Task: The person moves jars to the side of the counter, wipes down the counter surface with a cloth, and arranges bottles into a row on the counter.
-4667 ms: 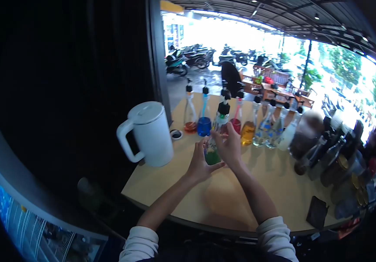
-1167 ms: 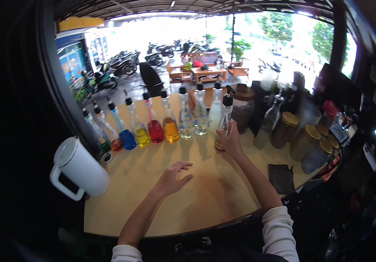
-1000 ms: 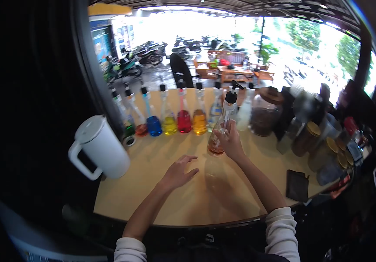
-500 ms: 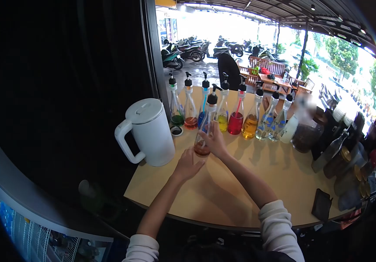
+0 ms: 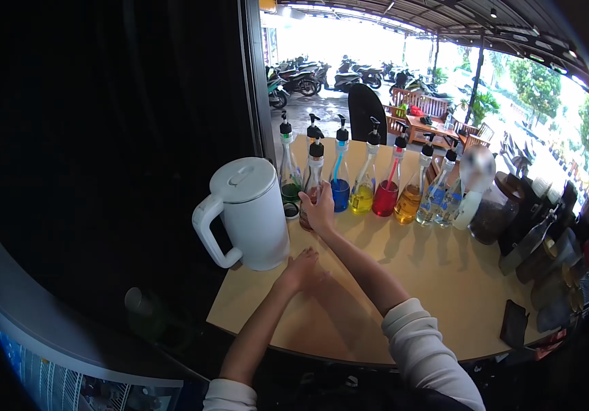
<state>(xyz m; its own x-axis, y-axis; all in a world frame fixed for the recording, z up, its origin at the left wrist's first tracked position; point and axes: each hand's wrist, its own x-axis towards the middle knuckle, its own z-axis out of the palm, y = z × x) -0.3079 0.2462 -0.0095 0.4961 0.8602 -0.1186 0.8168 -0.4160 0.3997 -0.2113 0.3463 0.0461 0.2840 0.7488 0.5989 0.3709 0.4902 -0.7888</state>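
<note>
My right hand (image 5: 321, 211) is wrapped round a clear pump bottle (image 5: 315, 166) with a black pump head, holding it upright. Fingers cover most of its lower half, where a little reddish-brown liquid shows. My left hand (image 5: 301, 270) is open and empty, low over the table, apart from the bottle. Behind stands a row of similar bottles: a green one (image 5: 290, 190), a blue one (image 5: 340, 196), a yellow one (image 5: 362, 197), a red one (image 5: 385, 198) and an amber one (image 5: 408, 205). The held bottle partly hides another bottle behind it.
A large white jug (image 5: 250, 216) stands left of my hands, beside a small dark-centred ring (image 5: 291, 210). Glass jars (image 5: 496, 209) and bottles crowd the table's right side. A dark pouch (image 5: 514, 323) lies near the front right edge. Motorbikes are parked outside.
The held bottle has moved left and back towards the row in my right hand. My left hand has come off its base and dropped lower. The view has shifted slightly.
</note>
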